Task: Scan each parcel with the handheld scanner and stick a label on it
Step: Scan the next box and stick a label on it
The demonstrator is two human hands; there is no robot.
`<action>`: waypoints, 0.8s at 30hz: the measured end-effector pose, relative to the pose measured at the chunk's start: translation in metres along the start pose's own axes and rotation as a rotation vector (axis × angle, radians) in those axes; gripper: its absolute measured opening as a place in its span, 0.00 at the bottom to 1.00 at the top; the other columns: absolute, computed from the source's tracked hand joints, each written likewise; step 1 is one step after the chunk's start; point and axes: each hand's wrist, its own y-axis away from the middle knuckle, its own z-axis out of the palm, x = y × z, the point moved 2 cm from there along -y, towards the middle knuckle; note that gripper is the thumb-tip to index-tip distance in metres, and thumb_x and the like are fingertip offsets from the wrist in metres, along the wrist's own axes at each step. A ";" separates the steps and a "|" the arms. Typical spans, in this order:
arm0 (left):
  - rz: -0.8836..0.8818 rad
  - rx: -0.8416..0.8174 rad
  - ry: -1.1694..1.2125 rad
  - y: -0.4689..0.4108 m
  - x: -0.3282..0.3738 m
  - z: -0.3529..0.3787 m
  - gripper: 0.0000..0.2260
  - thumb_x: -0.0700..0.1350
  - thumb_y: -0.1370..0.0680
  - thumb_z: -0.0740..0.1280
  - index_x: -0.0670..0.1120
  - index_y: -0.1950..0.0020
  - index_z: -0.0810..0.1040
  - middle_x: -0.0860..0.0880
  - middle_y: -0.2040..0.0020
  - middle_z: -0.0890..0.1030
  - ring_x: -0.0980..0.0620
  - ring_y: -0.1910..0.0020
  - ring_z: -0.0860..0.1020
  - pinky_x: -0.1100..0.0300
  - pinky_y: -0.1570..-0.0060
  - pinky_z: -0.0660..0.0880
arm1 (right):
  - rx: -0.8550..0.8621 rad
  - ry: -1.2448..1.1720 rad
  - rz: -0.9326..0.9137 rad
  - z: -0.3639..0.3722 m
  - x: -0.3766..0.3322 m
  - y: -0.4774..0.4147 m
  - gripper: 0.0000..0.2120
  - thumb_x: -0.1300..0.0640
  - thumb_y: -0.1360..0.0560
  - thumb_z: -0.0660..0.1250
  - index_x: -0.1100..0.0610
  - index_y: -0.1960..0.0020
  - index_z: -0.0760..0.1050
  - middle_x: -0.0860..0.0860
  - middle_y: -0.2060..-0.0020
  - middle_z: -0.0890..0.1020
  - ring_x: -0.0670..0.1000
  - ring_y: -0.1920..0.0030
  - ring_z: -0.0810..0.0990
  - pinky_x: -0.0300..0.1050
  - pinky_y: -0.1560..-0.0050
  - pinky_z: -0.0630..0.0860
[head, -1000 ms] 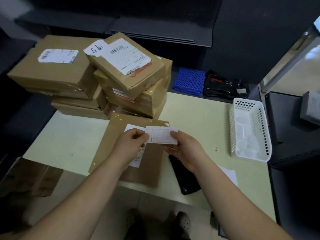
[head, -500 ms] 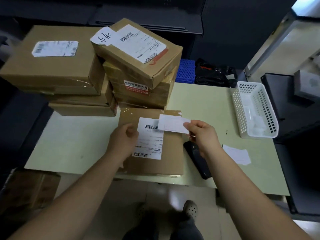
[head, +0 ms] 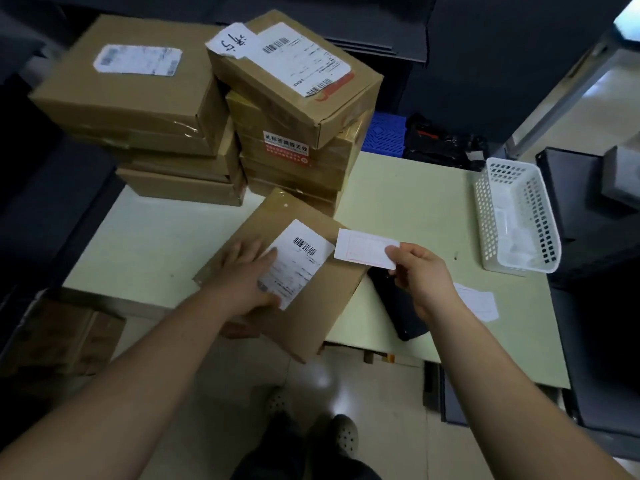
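A flat brown parcel lies tilted on the pale table, its near corner hanging over the front edge. It bears a printed shipping label with a barcode. My left hand rests flat on the parcel, fingers straight, fingertips touching that shipping label. My right hand pinches a small white sticker label by its right end, holding it in the air just right of the parcel. The black handheld scanner lies on the table under my right hand, partly hidden.
Two stacks of brown parcels stand at the back left, a wide one and a taller one close behind the flat parcel. A white mesh basket sits at the right edge. A loose white paper lies near my right wrist.
My left hand let go of the sticker label and went flat onto the parcel, which turned and slid over the front edge. My right hand carried the sticker label off to the right.
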 end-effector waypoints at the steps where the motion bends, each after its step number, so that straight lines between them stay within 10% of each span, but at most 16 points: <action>1: 0.001 0.001 0.040 0.002 -0.008 -0.001 0.38 0.56 0.24 0.70 0.59 0.20 0.52 0.56 0.19 0.40 0.47 0.21 0.37 0.43 0.24 0.44 | -0.021 0.000 0.003 0.001 0.000 0.001 0.09 0.60 0.23 0.69 0.54 0.62 0.78 0.46 0.72 0.76 0.46 0.71 0.71 0.36 0.68 0.67; 4: -0.101 0.213 0.098 0.015 -0.007 0.012 0.29 0.60 0.23 0.65 0.57 0.23 0.62 0.52 0.20 0.52 0.44 0.22 0.49 0.45 0.25 0.52 | -0.081 0.016 0.028 0.005 0.001 0.005 0.08 0.59 0.23 0.69 0.54 0.61 0.77 0.45 0.72 0.76 0.45 0.70 0.71 0.37 0.67 0.67; 8: -0.330 0.274 0.026 0.026 0.022 0.041 0.45 0.75 0.28 0.56 0.50 0.20 0.50 0.44 0.21 0.51 0.39 0.24 0.53 0.42 0.28 0.55 | -0.121 -0.004 0.054 0.013 0.002 0.009 0.05 0.59 0.23 0.68 0.54 0.58 0.78 0.46 0.70 0.80 0.45 0.69 0.74 0.38 0.66 0.68; 14: -0.055 0.061 -0.016 0.026 -0.006 0.023 0.36 0.60 0.23 0.68 0.60 0.20 0.52 0.55 0.19 0.41 0.45 0.21 0.40 0.45 0.24 0.43 | -0.097 -0.035 0.069 0.006 0.008 0.010 0.05 0.60 0.23 0.69 0.55 0.58 0.77 0.51 0.65 0.78 0.48 0.66 0.73 0.39 0.66 0.69; 17: -0.090 0.283 0.100 0.036 -0.013 0.026 0.22 0.53 0.20 0.64 0.59 0.26 0.67 0.54 0.19 0.54 0.46 0.22 0.51 0.48 0.24 0.52 | -0.115 -0.028 0.076 0.012 0.013 0.011 0.04 0.60 0.23 0.68 0.55 0.57 0.78 0.51 0.66 0.78 0.49 0.67 0.71 0.40 0.65 0.67; 24: -0.128 0.205 0.050 0.028 -0.001 0.037 0.45 0.70 0.29 0.66 0.53 0.20 0.52 0.51 0.19 0.45 0.43 0.21 0.45 0.43 0.24 0.51 | -0.102 -0.017 0.093 0.025 0.020 0.009 0.02 0.60 0.23 0.68 0.57 0.52 0.79 0.52 0.63 0.80 0.48 0.66 0.72 0.40 0.64 0.69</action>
